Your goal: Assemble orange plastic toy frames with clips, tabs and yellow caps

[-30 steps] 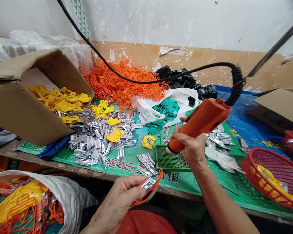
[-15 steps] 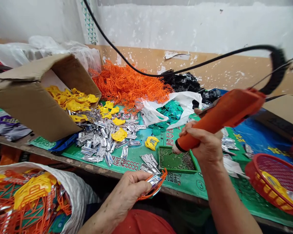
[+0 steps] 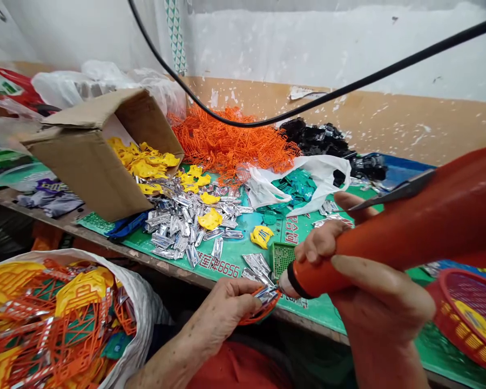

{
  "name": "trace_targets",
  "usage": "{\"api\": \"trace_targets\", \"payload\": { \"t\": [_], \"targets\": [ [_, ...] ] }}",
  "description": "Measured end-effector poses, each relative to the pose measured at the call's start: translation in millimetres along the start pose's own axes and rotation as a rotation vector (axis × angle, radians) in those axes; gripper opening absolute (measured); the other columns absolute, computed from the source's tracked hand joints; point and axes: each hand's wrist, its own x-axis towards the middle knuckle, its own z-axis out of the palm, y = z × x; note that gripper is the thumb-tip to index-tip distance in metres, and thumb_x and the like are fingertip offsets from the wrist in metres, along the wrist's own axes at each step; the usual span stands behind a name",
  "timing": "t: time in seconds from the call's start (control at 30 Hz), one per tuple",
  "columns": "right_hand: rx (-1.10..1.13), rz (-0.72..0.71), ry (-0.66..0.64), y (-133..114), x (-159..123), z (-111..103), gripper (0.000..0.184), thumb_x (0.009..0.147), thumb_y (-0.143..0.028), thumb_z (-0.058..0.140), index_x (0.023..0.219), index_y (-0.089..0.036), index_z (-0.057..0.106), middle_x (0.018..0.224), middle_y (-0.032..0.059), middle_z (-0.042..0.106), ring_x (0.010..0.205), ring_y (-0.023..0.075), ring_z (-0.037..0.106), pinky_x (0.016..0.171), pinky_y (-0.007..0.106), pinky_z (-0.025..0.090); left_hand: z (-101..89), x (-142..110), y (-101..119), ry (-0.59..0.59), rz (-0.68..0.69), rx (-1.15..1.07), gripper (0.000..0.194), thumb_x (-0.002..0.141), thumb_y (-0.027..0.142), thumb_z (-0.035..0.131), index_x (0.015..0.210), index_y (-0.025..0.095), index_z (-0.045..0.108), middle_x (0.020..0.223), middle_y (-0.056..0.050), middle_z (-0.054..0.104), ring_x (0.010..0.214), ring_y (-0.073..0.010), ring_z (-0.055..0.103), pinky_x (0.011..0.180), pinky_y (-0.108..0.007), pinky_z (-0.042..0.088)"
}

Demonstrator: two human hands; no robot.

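Observation:
My right hand is wrapped round an orange electric screwdriver with a black cable rising from it. Its tip touches a small assembly of an orange frame and a shiny silver piece, which my left hand pinches just below the table's front edge. Behind the tip sits a small green tray of screws on the green mat.
A tipped cardboard box spills yellow parts beside a heap of silver pieces. Orange frames, black parts and a white bag of teal parts lie behind. A sack of assembled pieces stands lower left, a red basket at right.
My right hand has brought the screwdriver down from the green screw tray and toward me, onto the assembly in my left hand. The view has shifted right and closer.

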Motion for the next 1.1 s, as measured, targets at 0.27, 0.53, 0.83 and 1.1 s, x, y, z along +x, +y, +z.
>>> {"api": "trace_targets", "payload": {
  "t": [0.27,0.53,0.83,1.1],
  "targets": [
    [0.009,0.031,0.040,2,-2,7,0.051,0.066,-0.011,0.068,0.113,-0.029,0.060,0.066,-0.0036,0.061,0.062,0.0142,0.057,0.059,0.029,0.049,-3.7,2,-5,-0.004,-0.021,-0.031,0.024,0.066,0.018,0.060,0.082,0.013,0.077,0.064,0.000,0.061,0.061,-0.0097,0.045,0.059,-0.023,0.027],
    [-0.044,0.033,0.017,4,-3,5,0.042,0.064,-0.009,0.068,0.102,-0.027,0.063,0.065,-0.0030,0.061,0.061,0.0153,0.056,0.059,0.031,0.049,-0.7,-1,0,-0.022,-0.016,-0.056,0.023,0.066,0.022,0.063,0.080,0.013,0.078,0.065,-0.001,0.063,0.061,-0.0107,0.046,0.060,-0.023,0.029],
    [-0.117,0.043,0.050,2,-6,11,0.054,0.063,-0.013,0.070,0.114,-0.028,0.057,0.064,-0.0041,0.060,0.059,0.0152,0.055,0.060,0.033,0.050,1.0,-2,1,0.006,-0.024,-0.072,0.023,0.065,0.024,0.065,0.080,0.013,0.078,0.066,-0.002,0.065,0.061,-0.0110,0.046,0.060,-0.024,0.029],
    [-0.157,0.043,0.026,5,-6,7,0.053,0.064,-0.017,0.073,0.112,-0.028,0.055,0.066,-0.0048,0.061,0.060,0.0155,0.056,0.061,0.033,0.050,5.0,-4,5,0.032,-0.020,-0.050,0.018,0.063,0.027,0.068,0.071,0.013,0.077,0.057,0.002,0.055,0.053,-0.0088,0.034,0.056,-0.025,0.024]
  ]
}}
